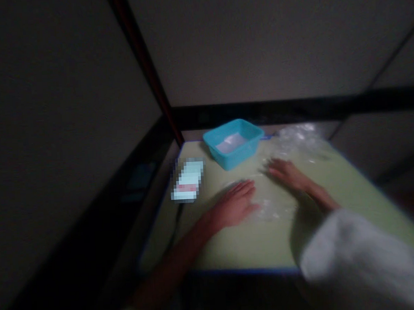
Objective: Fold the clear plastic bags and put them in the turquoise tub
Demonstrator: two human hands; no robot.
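My left hand [237,203] lies palm down on the table, its fingers stretched out, at the left side of a crumpled clear plastic sheet or bag [270,210]. Farther right, my right hand [286,171] reaches low over the table, fingers extended and slightly blurred, near the far edge of that plastic. Nothing shows gripped in either hand. Beyond them stands a turquoise plastic basket [240,159] with white paper-like pieces [231,143] inside. The plastic's exact outline is hard to make out in the dim light.
A heap of clear plastic [299,140] sits at the table's back right. On the left lies a pixelated, bright phone-like object [189,180] with a dark cable [176,223]. The pale yellow-green table [229,253] has blue edges and meets walls behind it.
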